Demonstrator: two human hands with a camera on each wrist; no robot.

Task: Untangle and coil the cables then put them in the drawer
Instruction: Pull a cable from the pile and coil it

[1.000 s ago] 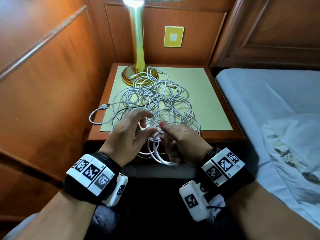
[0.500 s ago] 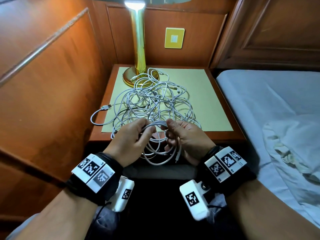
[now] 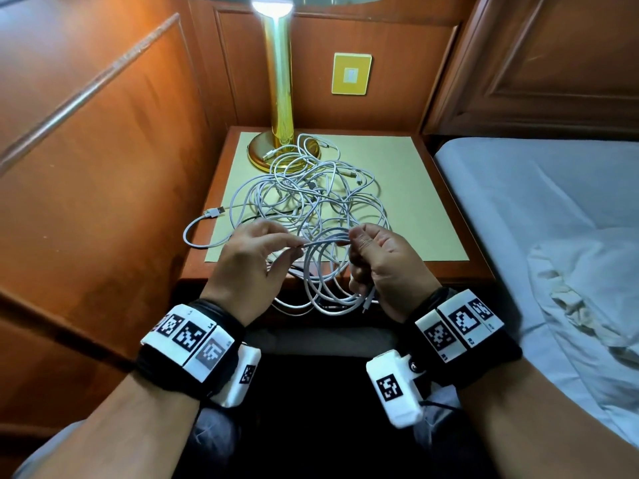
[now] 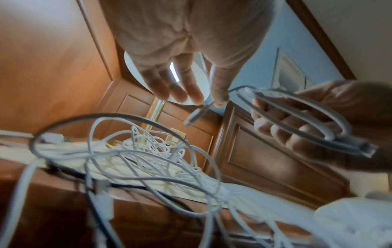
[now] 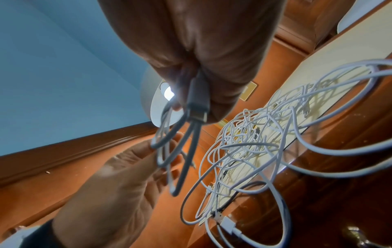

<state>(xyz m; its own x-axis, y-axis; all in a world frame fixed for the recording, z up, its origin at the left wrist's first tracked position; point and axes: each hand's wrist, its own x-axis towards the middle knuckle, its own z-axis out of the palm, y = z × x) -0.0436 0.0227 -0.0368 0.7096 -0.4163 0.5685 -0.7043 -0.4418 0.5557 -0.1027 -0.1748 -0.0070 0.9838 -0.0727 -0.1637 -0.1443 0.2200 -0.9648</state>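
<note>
A tangle of white cables (image 3: pixel 311 195) lies on the nightstand's yellow mat (image 3: pixel 415 202). My right hand (image 3: pixel 356 243) grips a small coil of white cable (image 3: pixel 325 281), which hangs over the front edge. My left hand (image 3: pixel 299 243) pinches one strand of that coil between thumb and forefinger, with the other fingers spread. In the left wrist view the left hand (image 4: pixel 212 99) pinches the cable beside the right hand's looped coil (image 4: pixel 297 107). In the right wrist view the right hand (image 5: pixel 191 107) clamps the coil (image 5: pixel 176 151) and a plug (image 5: pixel 199 109).
A brass lamp (image 3: pixel 278 98) stands at the back of the nightstand with cable ends on its base. A loose USB plug (image 3: pixel 214 211) lies off the mat's left edge. Wood panelling closes the left side. A bed with white sheets (image 3: pixel 536 219) is on the right.
Both hands have risen a little from the tangle's front edge. The left hand went from spread fingers to pinching a strand. The loops now hang gathered from the right hand.
</note>
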